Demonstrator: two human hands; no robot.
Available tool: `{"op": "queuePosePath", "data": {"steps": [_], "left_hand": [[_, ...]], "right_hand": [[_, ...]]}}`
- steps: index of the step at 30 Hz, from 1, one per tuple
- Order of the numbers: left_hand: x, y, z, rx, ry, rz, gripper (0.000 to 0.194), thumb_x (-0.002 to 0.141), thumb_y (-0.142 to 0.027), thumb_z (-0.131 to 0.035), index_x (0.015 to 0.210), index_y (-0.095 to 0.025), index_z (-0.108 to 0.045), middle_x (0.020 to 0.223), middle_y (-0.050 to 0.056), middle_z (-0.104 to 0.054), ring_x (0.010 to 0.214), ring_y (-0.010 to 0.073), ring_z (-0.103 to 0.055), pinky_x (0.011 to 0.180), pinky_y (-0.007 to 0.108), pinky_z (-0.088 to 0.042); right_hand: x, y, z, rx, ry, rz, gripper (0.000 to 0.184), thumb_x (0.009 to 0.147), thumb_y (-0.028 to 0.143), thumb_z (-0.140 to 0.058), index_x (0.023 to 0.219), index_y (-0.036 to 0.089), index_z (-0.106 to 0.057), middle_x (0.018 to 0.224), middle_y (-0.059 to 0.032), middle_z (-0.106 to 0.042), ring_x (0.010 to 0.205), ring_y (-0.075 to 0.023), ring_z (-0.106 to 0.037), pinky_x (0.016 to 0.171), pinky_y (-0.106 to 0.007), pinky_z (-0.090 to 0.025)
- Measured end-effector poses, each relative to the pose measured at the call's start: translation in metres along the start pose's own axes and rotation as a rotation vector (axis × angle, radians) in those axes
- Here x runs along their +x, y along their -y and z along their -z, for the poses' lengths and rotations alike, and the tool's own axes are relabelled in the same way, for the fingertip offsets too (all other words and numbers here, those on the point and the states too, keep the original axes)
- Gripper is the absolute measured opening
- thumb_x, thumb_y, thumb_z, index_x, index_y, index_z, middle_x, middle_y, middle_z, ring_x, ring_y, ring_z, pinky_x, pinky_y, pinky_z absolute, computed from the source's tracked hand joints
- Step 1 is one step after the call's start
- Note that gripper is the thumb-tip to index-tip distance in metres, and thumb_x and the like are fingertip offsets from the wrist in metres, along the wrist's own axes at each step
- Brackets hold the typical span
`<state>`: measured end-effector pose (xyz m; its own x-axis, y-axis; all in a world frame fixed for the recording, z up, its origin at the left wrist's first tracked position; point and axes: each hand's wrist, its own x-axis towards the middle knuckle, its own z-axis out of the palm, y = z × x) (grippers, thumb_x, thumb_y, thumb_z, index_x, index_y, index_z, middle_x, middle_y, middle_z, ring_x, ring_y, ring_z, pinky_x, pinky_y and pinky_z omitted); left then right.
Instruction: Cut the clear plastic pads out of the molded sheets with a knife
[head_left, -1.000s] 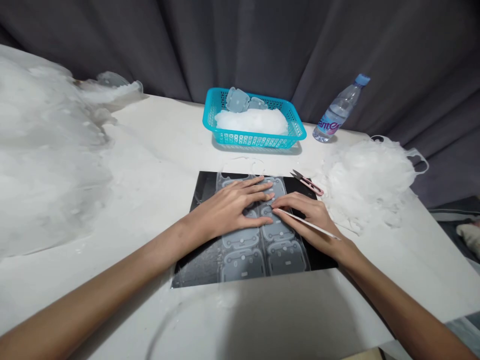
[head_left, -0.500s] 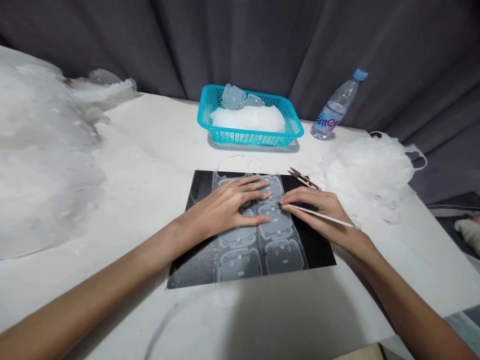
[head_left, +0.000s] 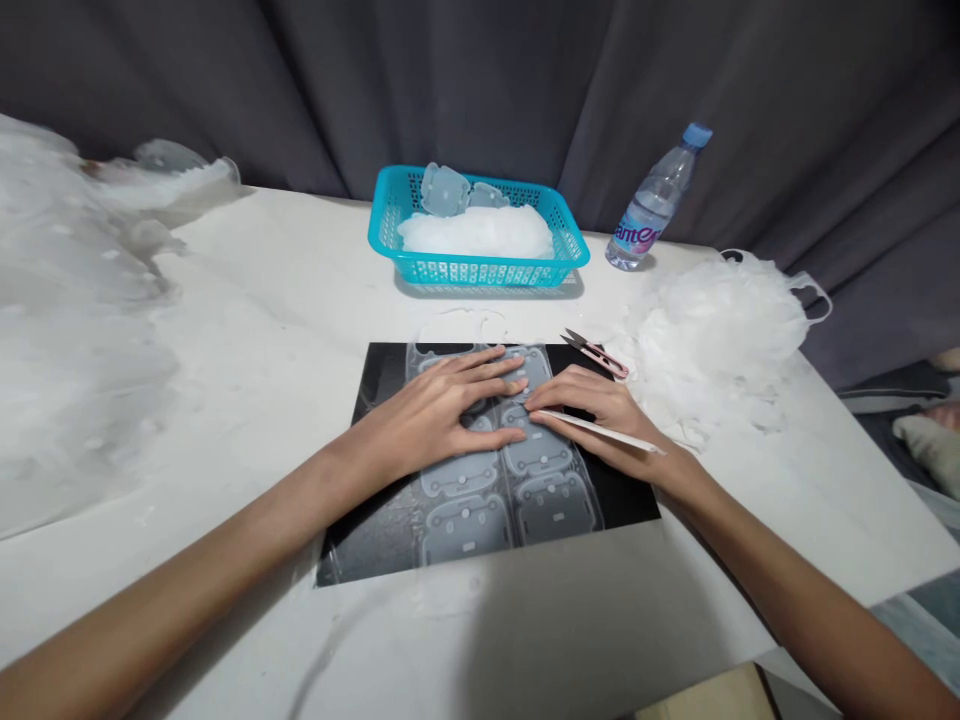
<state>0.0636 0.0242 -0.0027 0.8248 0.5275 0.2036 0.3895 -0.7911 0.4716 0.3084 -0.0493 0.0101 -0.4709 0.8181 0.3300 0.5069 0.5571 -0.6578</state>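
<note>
A translucent moulded sheet (head_left: 536, 450) with rows of rounded, rectangular pieces lies over a black mat (head_left: 630, 500). My left hand (head_left: 457, 405) rests flat on the sheet, fingers spread and pointing right. My right hand (head_left: 592, 405) pinches a slim white pen-like tool (head_left: 600, 430), which slants back over the palm. Its tip is hidden by the fingertips, close to the gap between two pieces in the right-hand column. Behind the right hand lie small thread snips (head_left: 596, 352) with a pink handle, blades apart.
A turquoise basket (head_left: 487, 270) at the back holds white material and loose translucent pieces. Right of it stands a water bottle (head_left: 649, 210). A heap of white plastic scraps (head_left: 720, 320) lies at right, a large pale plastic bag (head_left: 67, 330) at left. A dark curtain (head_left: 465, 80) hangs behind.
My right hand has moved left with the tool, along the gap between the pieces and nearer my left hand. My left hand stays on the sheet. The whole view has shifted slightly.
</note>
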Motion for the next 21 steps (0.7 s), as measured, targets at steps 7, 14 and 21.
{"op": "queuePosePath", "data": {"steps": [7,14,21], "left_hand": [[-0.001,-0.001,0.001,0.003,0.006,0.009,0.063,0.091,-0.066,-0.063,0.14,-0.025,-0.065,0.158,0.005,-0.052,0.15,0.0304,-0.043,0.123,0.052,-0.038],[0.0,-0.002,0.003,0.024,0.006,0.013,0.064,0.093,-0.066,-0.061,0.141,-0.024,-0.064,0.157,0.005,-0.053,0.151,0.0299,-0.042,0.123,0.051,-0.037],[-0.001,0.0,0.002,0.005,-0.001,0.018,0.061,0.092,-0.068,-0.06,0.137,-0.028,-0.066,0.155,0.005,-0.057,0.148,0.0314,-0.045,0.122,0.052,-0.037]], "right_hand": [[-0.004,0.002,0.012,0.017,0.011,-0.066,0.015,0.104,0.027,-0.057,0.109,0.025,-0.071,0.108,-0.0062,-0.074,0.103,-0.0224,-0.069,0.093,-0.039,-0.055],[-0.002,0.001,0.004,0.008,0.008,-0.015,0.014,0.103,0.026,-0.058,0.11,0.024,-0.07,0.11,-0.0049,-0.074,0.108,-0.0215,-0.067,0.097,-0.039,-0.053],[0.003,0.004,-0.006,-0.206,-0.011,0.074,0.017,0.106,0.026,-0.052,0.111,0.023,-0.068,0.11,-0.0085,-0.073,0.105,-0.0238,-0.066,0.094,-0.042,-0.054]]}}
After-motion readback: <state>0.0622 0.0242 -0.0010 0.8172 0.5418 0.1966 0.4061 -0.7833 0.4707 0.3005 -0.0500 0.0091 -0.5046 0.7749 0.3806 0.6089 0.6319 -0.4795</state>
